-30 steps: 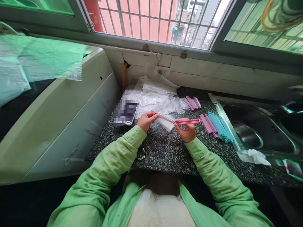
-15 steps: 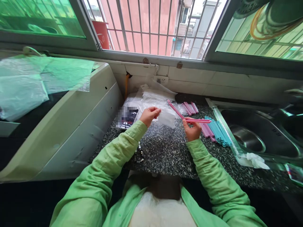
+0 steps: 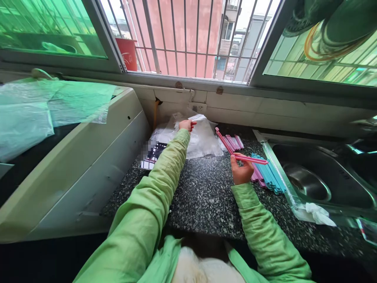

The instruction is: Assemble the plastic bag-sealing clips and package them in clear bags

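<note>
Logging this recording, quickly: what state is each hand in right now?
Left hand: at the plastic bags; whether it grips anything cannot be told.
Right hand: closed, holding a pink clip that is open.

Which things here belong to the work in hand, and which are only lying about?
Apparently part of the work:
pink hinged clip, held opened out in the right hand
clear plastic bags, at the left hand
blue clips and mauve clips, beside the sink

Apparently just lying about:
phone, near the bags
crumpled white wad, at the sink's edge
</note>
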### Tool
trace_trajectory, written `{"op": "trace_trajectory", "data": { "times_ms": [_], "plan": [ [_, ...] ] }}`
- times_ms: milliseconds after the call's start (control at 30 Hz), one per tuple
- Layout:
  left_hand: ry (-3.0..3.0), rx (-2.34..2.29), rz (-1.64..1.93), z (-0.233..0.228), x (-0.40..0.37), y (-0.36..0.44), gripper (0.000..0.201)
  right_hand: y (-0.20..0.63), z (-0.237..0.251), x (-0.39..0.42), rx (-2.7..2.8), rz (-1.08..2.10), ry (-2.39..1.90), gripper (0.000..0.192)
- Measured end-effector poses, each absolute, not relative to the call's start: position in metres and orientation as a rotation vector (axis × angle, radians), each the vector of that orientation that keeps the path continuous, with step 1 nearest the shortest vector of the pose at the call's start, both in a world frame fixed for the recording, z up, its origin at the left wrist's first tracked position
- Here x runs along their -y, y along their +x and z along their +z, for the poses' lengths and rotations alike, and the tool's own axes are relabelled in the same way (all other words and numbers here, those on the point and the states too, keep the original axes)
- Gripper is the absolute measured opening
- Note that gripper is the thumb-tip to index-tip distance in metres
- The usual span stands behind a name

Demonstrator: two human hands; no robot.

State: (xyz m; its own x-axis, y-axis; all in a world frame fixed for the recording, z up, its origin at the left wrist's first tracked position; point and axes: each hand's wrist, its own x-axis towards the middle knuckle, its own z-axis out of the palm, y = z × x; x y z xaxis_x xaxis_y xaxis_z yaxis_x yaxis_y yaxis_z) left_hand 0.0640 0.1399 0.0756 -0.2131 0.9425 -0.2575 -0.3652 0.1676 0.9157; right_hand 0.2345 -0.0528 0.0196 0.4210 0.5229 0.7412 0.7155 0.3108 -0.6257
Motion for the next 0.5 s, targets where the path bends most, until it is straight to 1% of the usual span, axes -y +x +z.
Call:
{"op": "trace_trajectory", "data": {
  "times_ms": [133,267,367,500],
  "plan": [
    [0.465,-1.293,1.501,0.067,-0.164,0.058,0.007,0.233,0.022,0.055,1.257,-0.199,-1.316,0.014],
    [0.400,-1.336,1.546,0.059,-0.181,0.048,0.014,0.231,0.022,0.055,1.279,-0.194,-1.277,0.012],
    [0.423,-1.382,1.561,0.052,-0.188,0.044,0.017,0.231,0.022,0.054,1.298,-0.210,-1.269,0.011],
    [0.520,-1.429,1.523,0.043,-0.190,0.047,0.015,0.230,0.021,0.054,1.315,-0.217,-1.294,0.010]
  ]
}}
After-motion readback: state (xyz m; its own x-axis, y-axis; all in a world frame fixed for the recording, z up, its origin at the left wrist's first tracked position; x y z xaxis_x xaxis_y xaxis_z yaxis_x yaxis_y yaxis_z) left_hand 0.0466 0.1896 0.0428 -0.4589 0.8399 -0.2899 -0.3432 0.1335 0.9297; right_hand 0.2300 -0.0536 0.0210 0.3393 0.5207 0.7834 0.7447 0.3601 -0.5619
